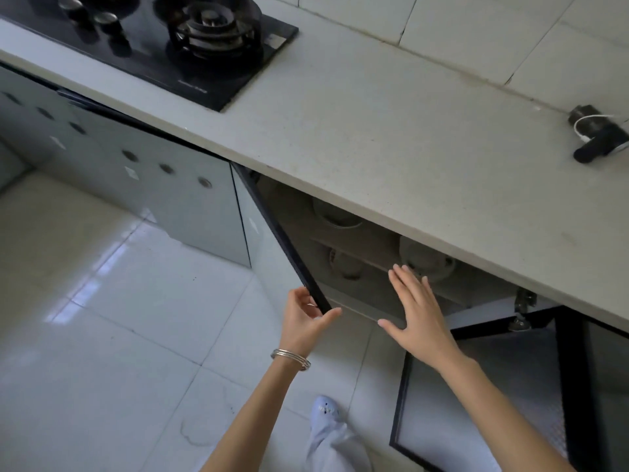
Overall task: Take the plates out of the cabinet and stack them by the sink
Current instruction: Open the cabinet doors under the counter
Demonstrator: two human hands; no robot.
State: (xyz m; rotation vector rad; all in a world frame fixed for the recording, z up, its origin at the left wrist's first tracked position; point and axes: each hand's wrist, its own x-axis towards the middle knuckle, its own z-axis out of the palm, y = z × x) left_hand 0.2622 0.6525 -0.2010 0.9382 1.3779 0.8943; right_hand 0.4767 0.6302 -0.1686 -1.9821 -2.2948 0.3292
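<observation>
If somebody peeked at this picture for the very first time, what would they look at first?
Probably the two hands at the open cabinet under the counter: the left hand pinches the edge of the left cabinet door, and the right hand reaches in, fingers spread, toward the shelves. Next, the pale stacked dishes in the shadowy cabinet. Then the black gas stove on the countertop, upper left.

The cabinet opening (367, 267) in front of the right hand (418, 315) is free, with both doors swung out. The left door (282, 240), pinched at its edge by the left hand (303, 318), closes the side left of it. The right door (493, 386) stands below the right forearm. Above both hands the countertop (391, 158) overhangs the opening. Inside, a shelf board (354, 250) and stacked dishes (425, 260) just beyond the right fingertips narrow the room.
</observation>
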